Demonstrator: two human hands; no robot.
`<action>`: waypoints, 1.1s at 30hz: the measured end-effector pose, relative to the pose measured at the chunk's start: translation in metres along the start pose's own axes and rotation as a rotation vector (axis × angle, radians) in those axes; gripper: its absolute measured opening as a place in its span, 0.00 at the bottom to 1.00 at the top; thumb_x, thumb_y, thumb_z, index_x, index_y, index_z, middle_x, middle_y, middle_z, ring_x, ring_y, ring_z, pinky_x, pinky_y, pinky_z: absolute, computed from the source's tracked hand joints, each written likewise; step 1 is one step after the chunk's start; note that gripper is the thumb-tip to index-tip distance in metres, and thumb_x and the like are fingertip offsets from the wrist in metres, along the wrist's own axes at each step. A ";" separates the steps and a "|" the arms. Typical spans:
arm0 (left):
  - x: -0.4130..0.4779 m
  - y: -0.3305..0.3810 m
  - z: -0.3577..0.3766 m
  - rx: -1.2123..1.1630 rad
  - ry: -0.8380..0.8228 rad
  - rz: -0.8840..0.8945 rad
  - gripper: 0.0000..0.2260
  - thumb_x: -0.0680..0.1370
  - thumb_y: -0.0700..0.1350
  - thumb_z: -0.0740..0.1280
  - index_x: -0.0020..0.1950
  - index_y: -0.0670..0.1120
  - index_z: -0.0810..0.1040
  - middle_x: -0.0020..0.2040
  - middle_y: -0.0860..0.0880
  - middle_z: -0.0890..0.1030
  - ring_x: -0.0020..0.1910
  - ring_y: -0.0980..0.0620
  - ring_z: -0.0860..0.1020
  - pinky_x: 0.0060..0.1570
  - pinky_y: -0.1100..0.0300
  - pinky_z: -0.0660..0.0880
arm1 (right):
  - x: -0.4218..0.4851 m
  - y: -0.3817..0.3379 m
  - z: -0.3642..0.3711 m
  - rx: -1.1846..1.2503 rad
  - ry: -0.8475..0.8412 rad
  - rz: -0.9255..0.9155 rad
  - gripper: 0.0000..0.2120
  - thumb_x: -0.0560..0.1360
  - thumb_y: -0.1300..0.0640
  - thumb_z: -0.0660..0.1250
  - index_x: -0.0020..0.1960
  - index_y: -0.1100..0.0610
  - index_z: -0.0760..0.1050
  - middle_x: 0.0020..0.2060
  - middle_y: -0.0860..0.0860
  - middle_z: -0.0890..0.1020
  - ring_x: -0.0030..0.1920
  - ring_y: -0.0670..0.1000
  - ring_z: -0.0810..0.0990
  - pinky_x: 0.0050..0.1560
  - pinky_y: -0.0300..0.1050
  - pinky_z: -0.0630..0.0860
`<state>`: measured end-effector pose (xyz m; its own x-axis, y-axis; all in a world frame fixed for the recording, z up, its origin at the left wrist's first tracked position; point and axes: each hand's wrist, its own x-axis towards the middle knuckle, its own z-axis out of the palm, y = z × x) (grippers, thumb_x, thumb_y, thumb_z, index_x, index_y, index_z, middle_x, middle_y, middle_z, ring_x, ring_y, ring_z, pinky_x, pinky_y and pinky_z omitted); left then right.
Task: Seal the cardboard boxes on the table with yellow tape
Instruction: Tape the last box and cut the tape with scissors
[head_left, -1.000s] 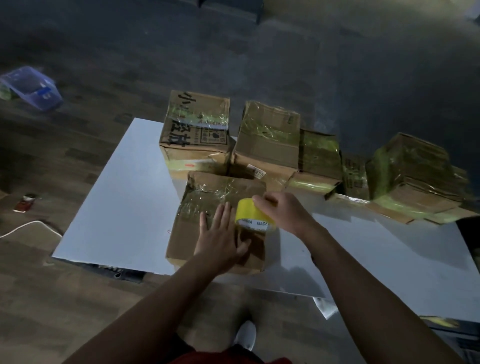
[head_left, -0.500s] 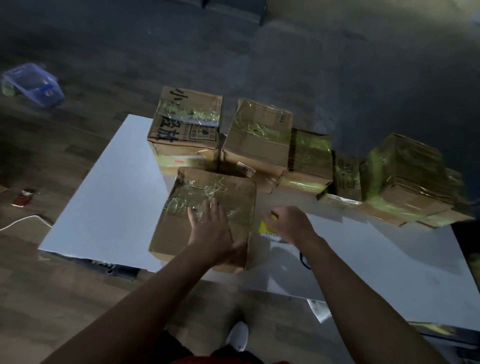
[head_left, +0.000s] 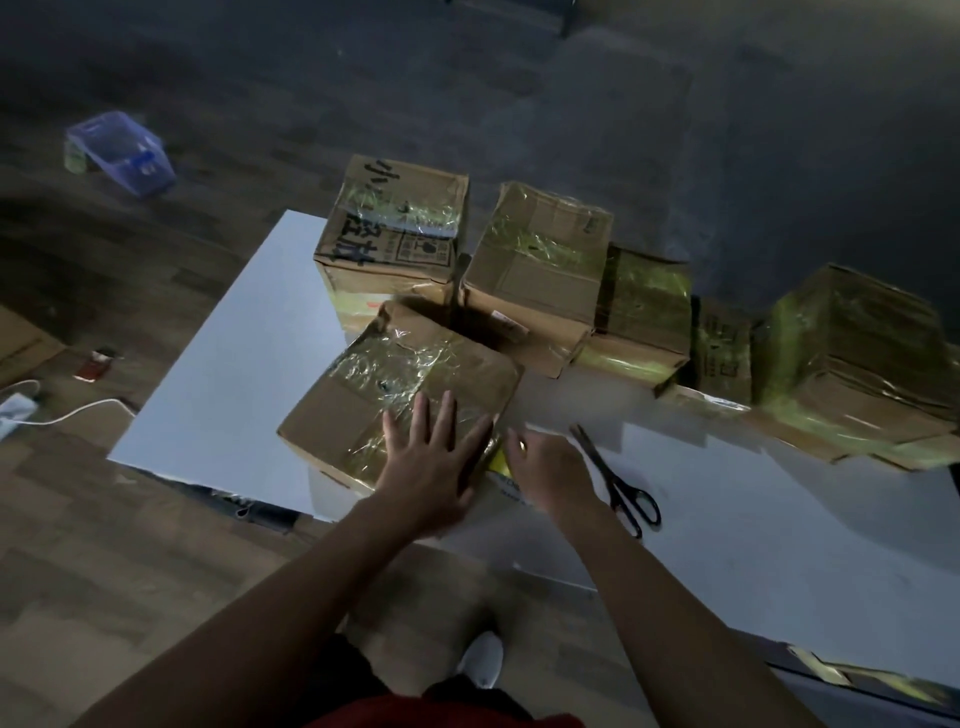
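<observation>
1. While the left hand (head_left: 431, 462) lies spread flat on the near box (head_left: 363, 415), the right hand (head_left: 545, 470) grips the tape roll (head_left: 497, 461) at the box's 3 o'clock.
2. Scissors (head_left: 618, 480): 3 o'clock of right hand.
3. Taped boxes (head_left: 540, 270): 12–2 o'clock.

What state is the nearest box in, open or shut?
Shut: the nearest box has flaps lying flat under glossy tape, beneath the left hand.

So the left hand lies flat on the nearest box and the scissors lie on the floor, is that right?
Not quite: the head view shows the scissors lying on the white table, just right of the right hand, not on the floor. The left hand does lie flat on the nearest box.
</observation>
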<state>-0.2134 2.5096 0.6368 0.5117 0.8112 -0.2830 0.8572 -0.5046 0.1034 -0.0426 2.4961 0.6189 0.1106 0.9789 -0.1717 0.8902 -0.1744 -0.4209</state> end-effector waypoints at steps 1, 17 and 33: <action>0.001 -0.001 -0.001 0.007 0.013 0.015 0.36 0.78 0.61 0.56 0.77 0.59 0.34 0.78 0.41 0.36 0.75 0.33 0.35 0.66 0.27 0.38 | 0.000 -0.002 0.002 0.007 -0.011 0.004 0.21 0.82 0.49 0.53 0.47 0.63 0.78 0.43 0.62 0.82 0.47 0.61 0.80 0.42 0.46 0.68; -0.016 -0.045 0.015 0.137 0.113 0.343 0.31 0.79 0.61 0.53 0.79 0.57 0.43 0.79 0.44 0.51 0.75 0.31 0.45 0.66 0.24 0.50 | -0.013 0.019 -0.011 0.274 -0.185 0.120 0.21 0.82 0.46 0.53 0.44 0.61 0.73 0.37 0.56 0.78 0.37 0.53 0.75 0.35 0.44 0.67; 0.007 -0.053 -0.008 0.155 -0.047 0.578 0.36 0.80 0.58 0.56 0.70 0.67 0.26 0.77 0.51 0.34 0.74 0.37 0.31 0.69 0.31 0.33 | -0.017 0.021 -0.015 0.366 0.021 0.271 0.31 0.79 0.42 0.53 0.35 0.66 0.77 0.32 0.62 0.81 0.34 0.61 0.81 0.42 0.59 0.79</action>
<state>-0.2551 2.5444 0.6374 0.8861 0.3803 -0.2649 0.4204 -0.9001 0.1142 -0.0189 2.4769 0.6261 0.3305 0.8941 -0.3023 0.6134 -0.4469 -0.6511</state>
